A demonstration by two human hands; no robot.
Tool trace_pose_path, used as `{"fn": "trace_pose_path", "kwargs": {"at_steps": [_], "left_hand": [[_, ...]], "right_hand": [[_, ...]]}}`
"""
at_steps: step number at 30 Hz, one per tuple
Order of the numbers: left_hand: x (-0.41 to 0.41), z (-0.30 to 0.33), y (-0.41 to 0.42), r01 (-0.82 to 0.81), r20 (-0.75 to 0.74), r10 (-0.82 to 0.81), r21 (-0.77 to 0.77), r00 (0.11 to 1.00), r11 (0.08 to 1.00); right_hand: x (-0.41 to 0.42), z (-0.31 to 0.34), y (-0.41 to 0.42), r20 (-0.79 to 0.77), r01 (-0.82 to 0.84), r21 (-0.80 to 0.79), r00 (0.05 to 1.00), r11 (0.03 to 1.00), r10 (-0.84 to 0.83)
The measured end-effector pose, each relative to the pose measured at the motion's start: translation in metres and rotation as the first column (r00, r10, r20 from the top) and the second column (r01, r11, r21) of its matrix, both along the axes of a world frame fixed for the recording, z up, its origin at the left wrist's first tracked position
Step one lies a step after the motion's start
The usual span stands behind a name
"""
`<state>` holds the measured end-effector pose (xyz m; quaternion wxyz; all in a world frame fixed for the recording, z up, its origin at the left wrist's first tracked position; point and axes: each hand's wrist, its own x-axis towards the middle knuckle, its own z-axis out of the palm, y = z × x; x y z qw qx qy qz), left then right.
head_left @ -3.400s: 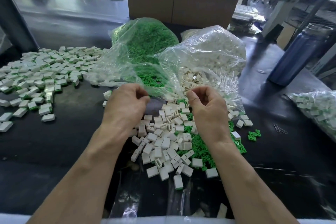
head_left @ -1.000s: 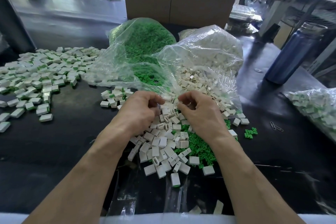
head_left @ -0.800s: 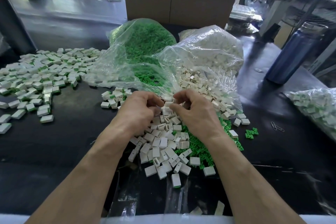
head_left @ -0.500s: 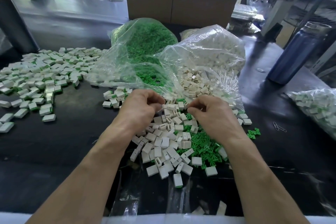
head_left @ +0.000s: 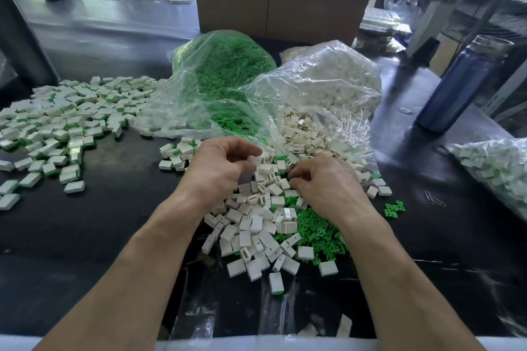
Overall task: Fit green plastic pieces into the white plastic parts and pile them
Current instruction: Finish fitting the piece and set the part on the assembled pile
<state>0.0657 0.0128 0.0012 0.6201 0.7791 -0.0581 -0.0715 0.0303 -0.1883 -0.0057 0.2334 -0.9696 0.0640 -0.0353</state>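
Head view — black table (head_left: 99,225), cardboard box (head_left: 279,11) behind — left hand (head_left: 216,171) pinching white part (head_left: 254,161), right hand (head_left: 328,188) curled.

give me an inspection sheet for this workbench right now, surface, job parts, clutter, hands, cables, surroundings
Surface: dark glossy bench top.
Job's things: loose white plastic housings beside loose green plastic inserts; clear bag of green inserts; clear bag of white housings; spread of fitted pieces.
Clutter: metal paper clips; blue bottle.
Hands: left hand pinches a white piece; right hand curled in the pile.
Cables: nothing seen.
Surroundings: cardboard box.
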Motion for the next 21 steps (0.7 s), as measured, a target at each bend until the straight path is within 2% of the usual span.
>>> {"fn": "trace_pose_path", "kwargs": {"at_steps": [6, 11, 14, 18, 21], "left_hand": [[0.0035, -0.0007, 0.0008, -0.003, -0.068, -0.012, -0.21, 0.998, 0.978], [0.0055, -0.0003, -0.0013, -0.029, -0.151, -0.045, -0.452, 0.988, 0.891], [0.0054, 0.0, -0.0017, -0.005, -0.168, -0.119, -0.599, 0.979, 0.801], [0.006, 0.0006, -0.0019, 0.02, -0.169, -0.176, -0.666, 0.97, 0.746], [0.0052, 0.0016, -0.0015, 0.047, -0.161, -0.215, -0.685, 0.963, 0.727]], "right_hand": [[0.0014, -0.0011, 0.0028, -0.016, 0.013, 0.003, 1.0, 1.0, -0.013], [-0.0021, 0.0001, 0.0038, -0.011, -0.033, 0.008, 0.999, 0.999, 0.033], [-0.0051, -0.0001, 0.003, 0.054, -0.037, 0.155, 0.998, 0.987, 0.029], [-0.007, -0.0013, 0.0056, 0.258, -0.102, 0.424, 0.966, 0.9, -0.012], [-0.006, -0.0028, 0.0087, 0.314, -0.159, 0.559, 0.949, 0.814, -0.03]]}}
